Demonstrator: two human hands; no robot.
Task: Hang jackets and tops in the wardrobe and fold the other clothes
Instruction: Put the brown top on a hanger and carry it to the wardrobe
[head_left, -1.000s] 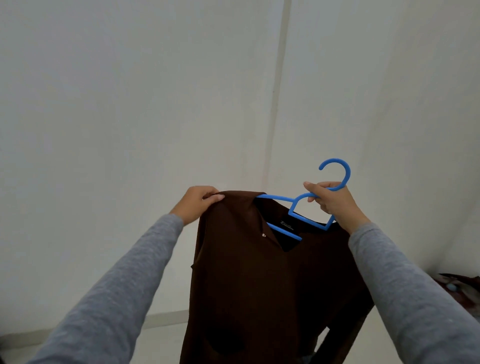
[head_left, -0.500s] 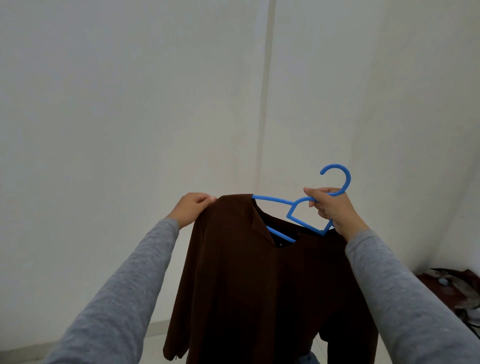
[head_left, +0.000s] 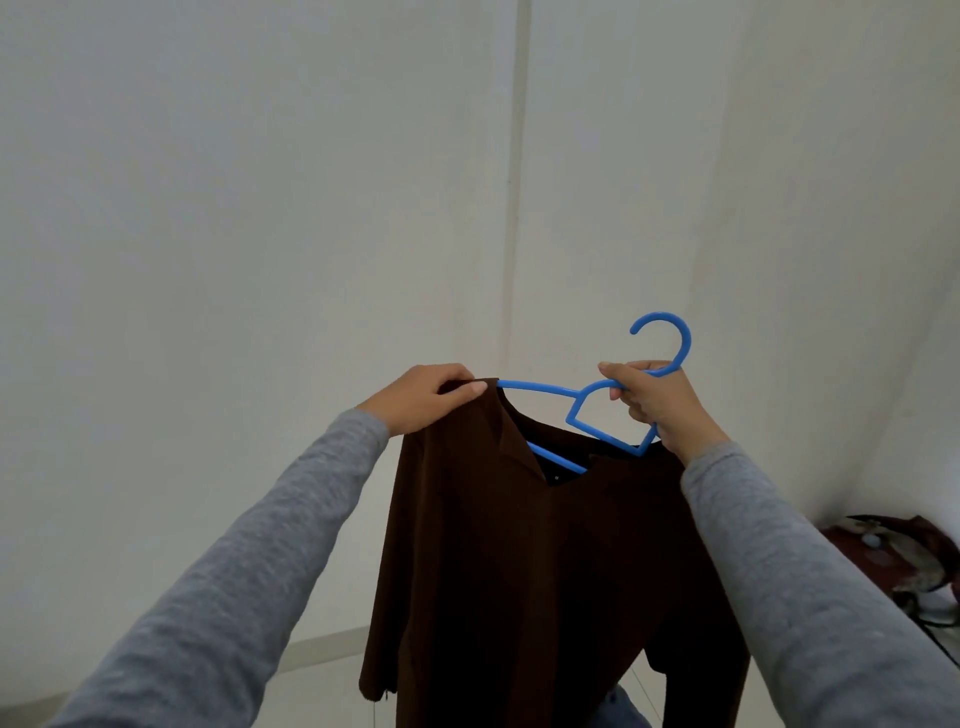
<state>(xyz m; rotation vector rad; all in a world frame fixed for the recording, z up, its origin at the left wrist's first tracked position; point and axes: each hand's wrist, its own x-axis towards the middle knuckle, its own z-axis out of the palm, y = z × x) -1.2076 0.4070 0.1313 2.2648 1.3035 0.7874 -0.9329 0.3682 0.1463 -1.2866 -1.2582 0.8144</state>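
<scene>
A dark brown collared top hangs in front of me on a blue plastic hanger, held up in mid-air. My left hand pinches the top's left shoulder at the tip of the hanger's left arm. My right hand grips the hanger's neck just below its hook. The hanger's right arm sits inside the top and is hidden behind my right wrist. The hanger's left bar shows bare above the collar.
White walls fill the view, with a vertical seam behind the hanger and a skirting line low down. A heap of dark red clothes lies at the lower right edge. No wardrobe or rail is in view.
The left side of the top has dropped and spread out so its hem and sleeve hang free. Both hands stay on the top and the hanger, and my view has swung slightly right.
</scene>
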